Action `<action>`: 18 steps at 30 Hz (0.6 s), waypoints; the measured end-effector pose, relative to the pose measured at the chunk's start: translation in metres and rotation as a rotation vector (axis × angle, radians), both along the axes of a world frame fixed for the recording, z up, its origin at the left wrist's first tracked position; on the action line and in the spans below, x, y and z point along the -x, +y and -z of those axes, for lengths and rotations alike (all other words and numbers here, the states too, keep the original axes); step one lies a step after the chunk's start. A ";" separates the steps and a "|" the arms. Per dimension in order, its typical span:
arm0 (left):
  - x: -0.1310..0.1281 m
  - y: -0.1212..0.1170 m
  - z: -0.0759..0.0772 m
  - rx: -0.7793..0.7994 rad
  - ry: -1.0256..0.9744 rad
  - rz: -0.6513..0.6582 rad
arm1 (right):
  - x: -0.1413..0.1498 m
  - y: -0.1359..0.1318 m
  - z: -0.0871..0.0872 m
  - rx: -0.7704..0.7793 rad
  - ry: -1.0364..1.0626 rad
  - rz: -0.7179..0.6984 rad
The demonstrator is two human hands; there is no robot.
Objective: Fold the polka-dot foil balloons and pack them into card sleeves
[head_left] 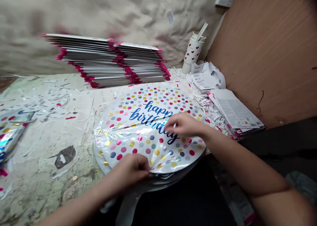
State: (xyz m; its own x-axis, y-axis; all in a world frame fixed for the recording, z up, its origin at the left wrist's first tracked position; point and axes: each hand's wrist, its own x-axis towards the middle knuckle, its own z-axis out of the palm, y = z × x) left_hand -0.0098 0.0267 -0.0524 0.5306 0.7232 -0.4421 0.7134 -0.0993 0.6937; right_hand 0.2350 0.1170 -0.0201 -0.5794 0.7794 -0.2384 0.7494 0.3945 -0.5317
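On the scrap-strewn pale surface (49,143), the round white polka-dot foil balloon (138,143) lies before you, lettering slanting down rightward; your left hand (128,169) pinches its near rim, your right hand (183,125) pinches its face.

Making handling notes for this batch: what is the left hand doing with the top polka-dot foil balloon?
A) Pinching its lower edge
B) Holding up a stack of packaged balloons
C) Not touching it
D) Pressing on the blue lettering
A. The left hand grips the lower edge of the top foil balloon, while the right hand lies over the blue lettering.
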 end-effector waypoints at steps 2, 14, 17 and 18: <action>0.000 0.021 -0.005 0.221 -0.058 -0.047 | 0.014 -0.035 0.000 0.124 0.040 -0.207; 0.066 -0.012 -0.010 -0.726 0.371 -0.023 | 0.028 -0.073 0.029 -0.061 0.275 0.158; 0.102 -0.008 -0.012 -1.041 0.359 -0.104 | 0.022 -0.085 0.033 -0.121 0.420 0.160; 0.107 -0.004 -0.009 -1.084 0.336 -0.104 | 0.022 -0.092 0.036 -0.192 0.436 0.084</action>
